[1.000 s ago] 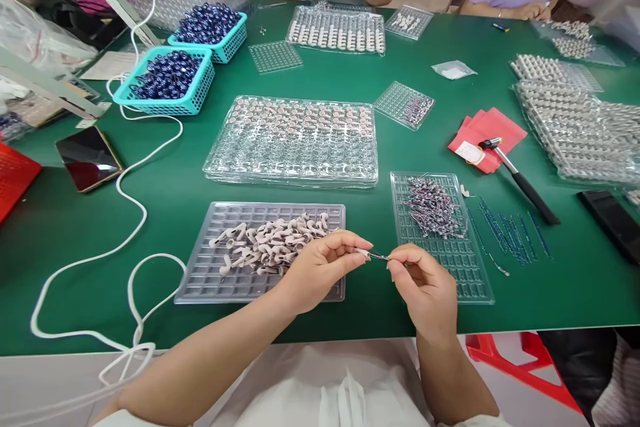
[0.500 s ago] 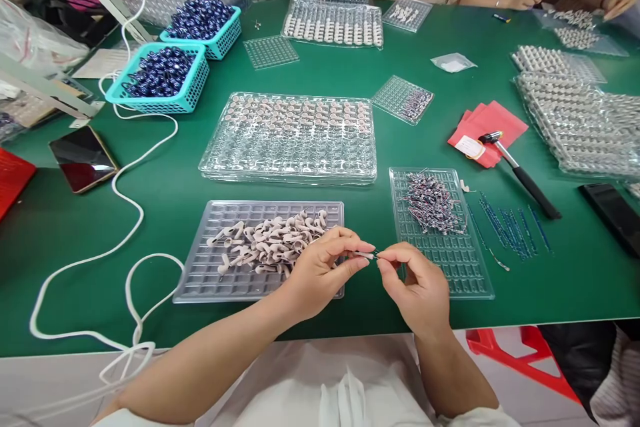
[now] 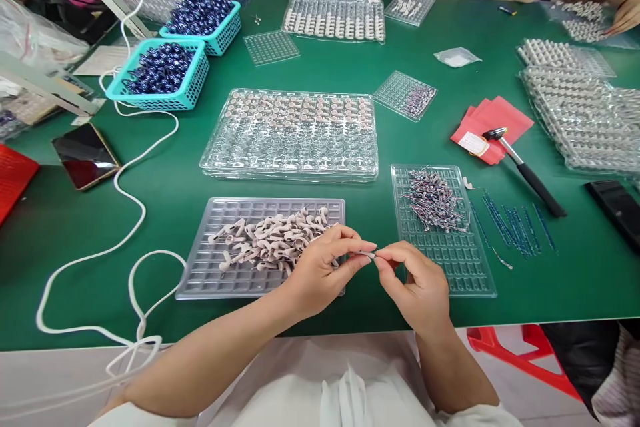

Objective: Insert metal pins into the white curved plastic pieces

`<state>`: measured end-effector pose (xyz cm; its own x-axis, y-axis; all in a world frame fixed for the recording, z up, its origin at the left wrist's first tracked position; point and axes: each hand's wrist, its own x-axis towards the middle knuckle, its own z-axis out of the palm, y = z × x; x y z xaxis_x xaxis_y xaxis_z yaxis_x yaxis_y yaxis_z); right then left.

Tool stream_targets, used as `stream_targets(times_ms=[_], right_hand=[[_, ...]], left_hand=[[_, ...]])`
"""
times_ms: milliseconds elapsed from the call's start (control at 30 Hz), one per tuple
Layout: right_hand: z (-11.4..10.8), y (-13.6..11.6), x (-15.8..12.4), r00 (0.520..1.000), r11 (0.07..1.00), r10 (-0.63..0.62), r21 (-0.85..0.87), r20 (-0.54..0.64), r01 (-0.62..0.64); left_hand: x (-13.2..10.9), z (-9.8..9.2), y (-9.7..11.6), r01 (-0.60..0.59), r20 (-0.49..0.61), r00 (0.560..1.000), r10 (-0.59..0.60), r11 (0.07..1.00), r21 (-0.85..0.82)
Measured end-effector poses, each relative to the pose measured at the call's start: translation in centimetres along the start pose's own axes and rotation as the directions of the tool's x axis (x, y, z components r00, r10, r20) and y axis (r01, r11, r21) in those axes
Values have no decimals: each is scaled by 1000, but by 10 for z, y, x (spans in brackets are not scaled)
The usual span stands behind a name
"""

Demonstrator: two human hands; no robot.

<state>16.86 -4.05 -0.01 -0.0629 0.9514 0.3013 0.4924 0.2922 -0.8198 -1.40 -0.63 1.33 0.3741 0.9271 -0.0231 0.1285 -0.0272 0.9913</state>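
My left hand (image 3: pixel 325 270) pinches a small white earbud-like piece (image 3: pixel 367 254) between thumb and fingers, above the right edge of a grey tray (image 3: pixel 200 273). A heap of similar white pieces (image 3: pixel 275 239) lies on that tray. Close against the piece's right end, my right hand (image 3: pixel 416 280) has thumb and forefinger pinched together; what they grip is too small to make out. Beyond my right hand, a clear tray (image 3: pixel 473 273) bears a pile of thin wired parts (image 3: pixel 434 200).
A clear tray stack (image 3: pixel 290 140) holds round-topped pieces. Blue baskets (image 3: pixel 197 80), a phone (image 3: pixel 86 155) and a white cable (image 3: pixel 137 203) are left. At right lie a hammer (image 3: pixel 533 187), red envelopes (image 3: pixel 513 121) and blue strips (image 3: pixel 515 230). Two people work across the table.
My fingertips have come closer together around the small piece, and the dark bit seen between them no longer shows. The view has shifted slightly.
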Motion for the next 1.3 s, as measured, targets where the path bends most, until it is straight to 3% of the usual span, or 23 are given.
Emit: stream_targets(times_ms=[267,467,600,800,967,1300], right_hand=[[-2,0,-2,999,999,-36,21,32,36],[-1,-1,-3,999,1000,30,9,-15,-30],[-4,1,-3,1000,998,15,67,21,-16],[-4,1,-1,998,993,-53,105,26,50],[-3,0,-4,999,996,-40,85,5,39],[-2,-2,-3,998,992,-57,112,2,57]], left_hand=[[0,0,-1,-1,1,1000,1,1000,-4],[-2,0,-2,-3,24,1000,4,999,-53],[-2,0,-1,-16,-9,1000,16,997,-80],[-2,0,-1,-99,-30,995,99,995,-26],[-2,0,-2,-180,-23,983,180,983,29],[-3,3,-5,-378,-63,920,388,917,127]])
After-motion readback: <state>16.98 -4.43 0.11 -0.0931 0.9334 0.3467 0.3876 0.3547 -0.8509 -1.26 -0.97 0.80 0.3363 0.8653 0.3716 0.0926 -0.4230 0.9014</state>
